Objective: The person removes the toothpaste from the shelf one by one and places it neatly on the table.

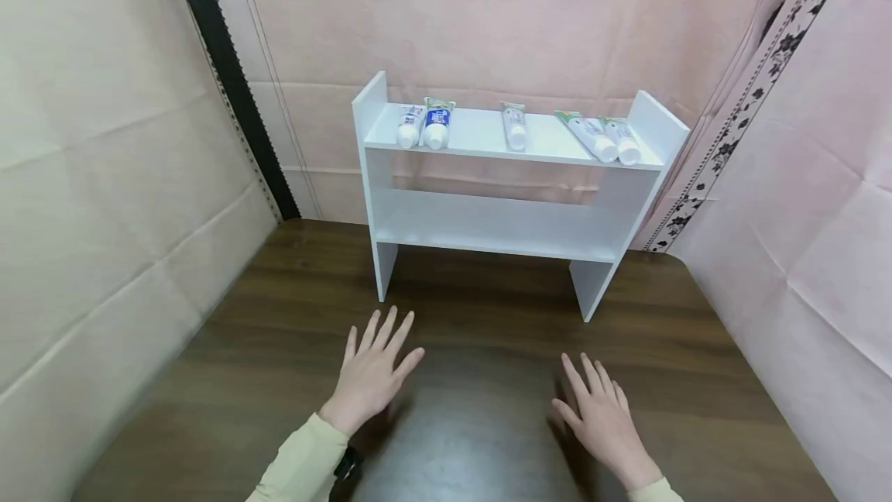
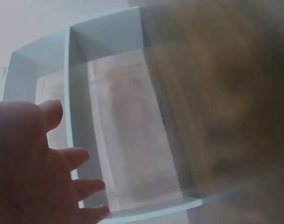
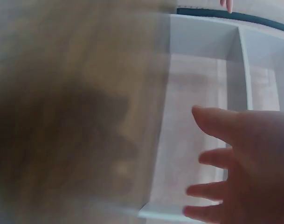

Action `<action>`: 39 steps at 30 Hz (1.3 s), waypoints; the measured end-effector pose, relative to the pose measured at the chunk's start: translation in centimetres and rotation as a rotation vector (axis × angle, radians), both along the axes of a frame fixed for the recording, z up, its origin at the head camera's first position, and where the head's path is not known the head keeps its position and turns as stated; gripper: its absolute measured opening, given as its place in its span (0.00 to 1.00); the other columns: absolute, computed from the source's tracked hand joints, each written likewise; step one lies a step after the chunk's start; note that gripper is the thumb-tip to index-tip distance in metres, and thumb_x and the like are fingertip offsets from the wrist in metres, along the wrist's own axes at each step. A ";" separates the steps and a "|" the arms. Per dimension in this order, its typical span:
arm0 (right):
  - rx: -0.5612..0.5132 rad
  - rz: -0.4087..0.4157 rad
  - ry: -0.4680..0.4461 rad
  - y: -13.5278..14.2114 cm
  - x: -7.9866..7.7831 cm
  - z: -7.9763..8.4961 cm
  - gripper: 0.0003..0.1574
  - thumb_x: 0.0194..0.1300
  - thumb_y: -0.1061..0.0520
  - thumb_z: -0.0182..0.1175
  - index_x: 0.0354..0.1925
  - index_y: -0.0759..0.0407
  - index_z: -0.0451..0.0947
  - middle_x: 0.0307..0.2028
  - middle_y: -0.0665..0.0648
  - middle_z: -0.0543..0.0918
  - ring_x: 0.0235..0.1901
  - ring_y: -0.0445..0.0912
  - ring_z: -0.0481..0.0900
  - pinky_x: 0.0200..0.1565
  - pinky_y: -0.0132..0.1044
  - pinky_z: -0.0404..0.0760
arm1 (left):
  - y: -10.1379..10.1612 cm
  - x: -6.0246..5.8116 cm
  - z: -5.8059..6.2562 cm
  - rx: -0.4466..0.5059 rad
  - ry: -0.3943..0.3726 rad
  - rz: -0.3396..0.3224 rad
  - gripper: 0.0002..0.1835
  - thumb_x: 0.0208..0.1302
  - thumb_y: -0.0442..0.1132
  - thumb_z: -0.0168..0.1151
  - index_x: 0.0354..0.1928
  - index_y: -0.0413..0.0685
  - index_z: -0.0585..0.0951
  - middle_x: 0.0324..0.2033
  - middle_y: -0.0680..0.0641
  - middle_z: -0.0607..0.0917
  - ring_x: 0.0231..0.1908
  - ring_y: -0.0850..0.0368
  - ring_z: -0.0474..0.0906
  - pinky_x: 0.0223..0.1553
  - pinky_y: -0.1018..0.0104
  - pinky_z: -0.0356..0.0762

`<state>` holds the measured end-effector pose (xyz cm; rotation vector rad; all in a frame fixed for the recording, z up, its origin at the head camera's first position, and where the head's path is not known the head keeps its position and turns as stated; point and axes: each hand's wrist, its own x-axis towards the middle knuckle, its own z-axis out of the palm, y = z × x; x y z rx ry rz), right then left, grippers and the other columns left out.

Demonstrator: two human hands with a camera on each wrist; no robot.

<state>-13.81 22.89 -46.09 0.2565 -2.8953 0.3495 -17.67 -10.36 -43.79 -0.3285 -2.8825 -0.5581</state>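
My left hand (image 1: 371, 376) hovers over the brown table in front of the shelf's left leg, fingers spread and holding nothing. To the right, my right hand (image 1: 605, 423) is also held over the table with its fingers extended and nothing in them. Ahead of both hands stands a white two-tier shelf (image 1: 488, 225). On its top board lie several white tubes with green ends: a white tube (image 1: 409, 127) and a blue-labelled tube (image 1: 437, 124) at the left, a single tube (image 1: 514, 127) near the middle, and two tubes (image 1: 588, 138) (image 1: 622, 141) side by side at the right.
The dark brown wooden table (image 1: 481, 378) carries the shelf near its back edge. Pale cloth walls (image 1: 104, 161) enclose it on the left, back and right. A black strip (image 1: 233, 84) runs down the left corner, a floral band (image 1: 749, 99) down the right.
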 end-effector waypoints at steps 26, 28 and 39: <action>-0.033 0.239 0.112 -9.3 -6.0 9.0 0.28 0.62 0.46 0.52 0.59 0.52 0.66 0.52 0.55 0.76 0.50 0.51 0.74 0.48 0.47 0.72 | -2.1 -10.6 6.7 0.570 0.212 0.108 0.40 0.62 0.54 0.50 0.68 0.72 0.37 0.69 0.52 0.50 0.67 0.48 0.49 0.61 0.46 0.55; -0.035 0.258 0.127 -10.0 -6.6 10.2 0.28 0.63 0.46 0.51 0.60 0.52 0.65 0.52 0.55 0.75 0.51 0.51 0.74 0.49 0.48 0.72 | -2.1 -11.7 7.2 0.619 0.216 0.103 0.42 0.61 0.51 0.52 0.66 0.76 0.34 0.69 0.54 0.49 0.66 0.48 0.51 0.60 0.46 0.58; -0.009 0.352 0.198 -13.1 -9.0 14.4 0.29 0.64 0.48 0.49 0.62 0.52 0.61 0.56 0.55 0.71 0.56 0.50 0.70 0.54 0.49 0.68 | -2.2 -14.8 7.3 0.802 0.313 0.057 0.40 0.62 0.40 0.52 0.67 0.76 0.43 0.67 0.66 0.51 0.63 0.51 0.59 0.56 0.48 0.65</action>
